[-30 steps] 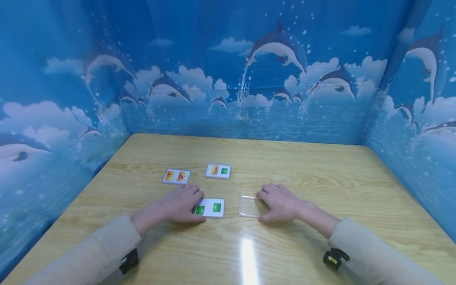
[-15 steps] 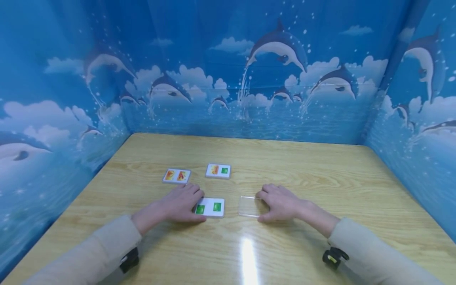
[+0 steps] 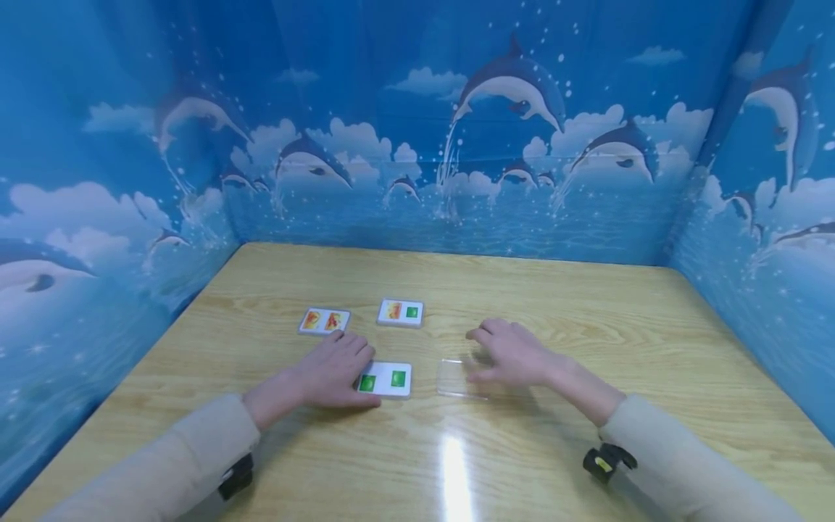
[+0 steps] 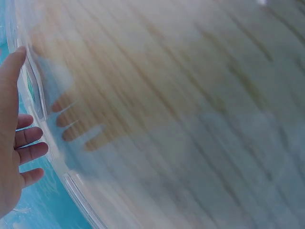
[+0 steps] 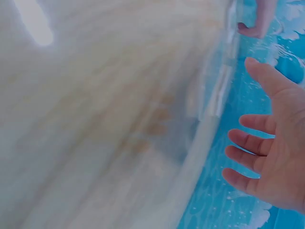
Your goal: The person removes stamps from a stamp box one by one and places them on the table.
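My left hand [image 3: 334, 371] grips the left end of a flat card case [image 3: 385, 389] whose white face bears two green pictures. Its thumb lies along the near edge and its fingers reach round the far side. To the right lies a clear plastic lid [image 3: 450, 378], flat on the table and apart from the case. My right hand [image 3: 517, 355] hovers over the lid's right end, fingers spread and holding nothing. In the right wrist view the fingers of the right hand [image 5: 279, 140] are parted, with the lid's clear edge [image 5: 214, 90] beyond the thumb.
Behind the left hand lies a card case with two orange food pictures [image 3: 324, 321]. Another case, with one orange and one green picture [image 3: 400, 313], lies to its right. Dolphin-printed curtains [image 3: 417, 145] enclose the wooden table [image 3: 587, 304] at the back and sides.
The right hand has let go of the clear lid's right end and risen, moving slightly away from me with its fingers spreading. The left hand and the cases have stayed in place.
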`<state>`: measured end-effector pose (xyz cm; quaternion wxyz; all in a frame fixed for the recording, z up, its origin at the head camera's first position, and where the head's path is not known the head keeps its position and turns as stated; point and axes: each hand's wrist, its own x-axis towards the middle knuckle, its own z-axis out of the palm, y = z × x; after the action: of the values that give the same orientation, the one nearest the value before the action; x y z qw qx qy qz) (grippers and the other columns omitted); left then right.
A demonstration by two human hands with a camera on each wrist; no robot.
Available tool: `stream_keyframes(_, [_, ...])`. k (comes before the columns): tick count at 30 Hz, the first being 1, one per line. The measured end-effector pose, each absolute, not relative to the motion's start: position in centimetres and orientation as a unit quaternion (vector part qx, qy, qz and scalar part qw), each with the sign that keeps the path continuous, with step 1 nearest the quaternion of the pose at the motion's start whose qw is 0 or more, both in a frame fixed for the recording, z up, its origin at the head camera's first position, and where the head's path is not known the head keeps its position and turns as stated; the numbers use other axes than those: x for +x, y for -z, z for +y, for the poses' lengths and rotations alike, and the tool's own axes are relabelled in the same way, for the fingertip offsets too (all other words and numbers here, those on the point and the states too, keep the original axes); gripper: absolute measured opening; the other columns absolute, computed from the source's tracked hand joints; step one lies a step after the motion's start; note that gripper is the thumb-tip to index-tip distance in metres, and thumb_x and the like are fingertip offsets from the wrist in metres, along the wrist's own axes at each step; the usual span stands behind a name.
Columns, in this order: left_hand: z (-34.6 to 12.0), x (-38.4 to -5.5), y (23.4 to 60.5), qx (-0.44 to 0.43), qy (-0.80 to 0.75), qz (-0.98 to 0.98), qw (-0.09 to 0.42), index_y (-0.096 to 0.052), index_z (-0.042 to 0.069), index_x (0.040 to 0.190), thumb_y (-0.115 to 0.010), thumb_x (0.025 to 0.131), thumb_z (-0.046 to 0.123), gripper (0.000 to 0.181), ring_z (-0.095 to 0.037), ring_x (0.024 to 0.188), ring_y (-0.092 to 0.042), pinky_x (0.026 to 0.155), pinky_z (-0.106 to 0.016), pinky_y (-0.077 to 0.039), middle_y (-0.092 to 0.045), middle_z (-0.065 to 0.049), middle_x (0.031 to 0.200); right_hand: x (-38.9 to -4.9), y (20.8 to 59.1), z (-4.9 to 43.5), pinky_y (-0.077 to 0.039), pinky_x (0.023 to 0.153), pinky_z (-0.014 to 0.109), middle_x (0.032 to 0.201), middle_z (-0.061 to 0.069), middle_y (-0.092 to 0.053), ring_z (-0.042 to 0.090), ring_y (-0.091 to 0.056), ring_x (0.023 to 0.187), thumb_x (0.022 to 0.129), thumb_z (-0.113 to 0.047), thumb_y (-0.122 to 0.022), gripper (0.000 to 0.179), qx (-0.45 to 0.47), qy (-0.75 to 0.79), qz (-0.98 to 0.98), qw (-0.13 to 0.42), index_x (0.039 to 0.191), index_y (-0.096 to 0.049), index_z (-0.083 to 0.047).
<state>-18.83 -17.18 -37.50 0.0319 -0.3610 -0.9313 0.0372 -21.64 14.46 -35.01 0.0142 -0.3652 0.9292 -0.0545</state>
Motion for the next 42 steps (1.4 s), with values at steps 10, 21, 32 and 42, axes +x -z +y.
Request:
stream_keyframes(10, [-17.7, -19.1, 38.0, -0.382, -0.067, -0.919, 0.073, -0.056, 0.009, 0.108, -0.042, 0.082, 0.071, 0.069, -0.019, 0.092, -0.049, 0.087, -0.042, -0.038, -0.053, -0.005, 0.097, -23.2, 33.4, 13.2, -0.047, 0.085, 0.043, 0.112, 0.013, -0.057, 0.029, -0.055, 0.102, 0.083, -0.039, -0.067, 0.058, -0.337, 0.173, 0.925, 0.016, 0.124, -0.053, -0.001])
stream_keyframes(21, [-17.8, -19.3, 38.0, -0.377, -0.079, -0.921, 0.057, -0.057, 0.009, 0.108, -0.039, 0.083, 0.071, 0.07, -0.019, 0.094, -0.049, 0.087, -0.041, -0.038, -0.054, -0.005, 0.098, -24.2, 33.3, 10.6, -0.046, 0.086, 0.04, 0.111, 0.017, -0.061, 0.025, -0.056, 0.101, 0.086, -0.029, -0.066, 0.047, -0.3, 0.347, 0.886, 0.065, 0.12, -0.057, 0.002])
stream_keyframes(32, [-17.7, -19.3, 37.9, -0.366, -0.073, -0.927, 0.029, -0.056, 0.008, 0.113, -0.04, 0.083, 0.071, 0.072, -0.022, 0.102, -0.05, 0.092, -0.044, -0.037, -0.056, -0.007, 0.106, -24.4, 34.0, 7.5, -0.047, 0.08, 0.03, 0.099, 0.002, -0.063, 0.016, -0.057, 0.094, 0.084, -0.027, -0.068, 0.043, -0.283, 0.402, 0.862, 0.121, 0.118, -0.059, -0.001])
stream_keyframes(42, [-17.6, -19.1, 37.6, -0.365, -0.063, -0.929, 0.023, -0.057, 0.008, 0.112, -0.043, 0.082, 0.069, 0.069, -0.023, 0.101, -0.049, 0.091, -0.045, -0.037, -0.055, -0.008, 0.106, -24.5, 35.8, 5.8, -0.048, 0.077, 0.027, 0.095, 0.001, -0.064, 0.013, -0.058, 0.088, 0.085, -0.021, -0.068, 0.035, -0.287, 0.421, 0.844, 0.167, 0.113, -0.062, -0.001])
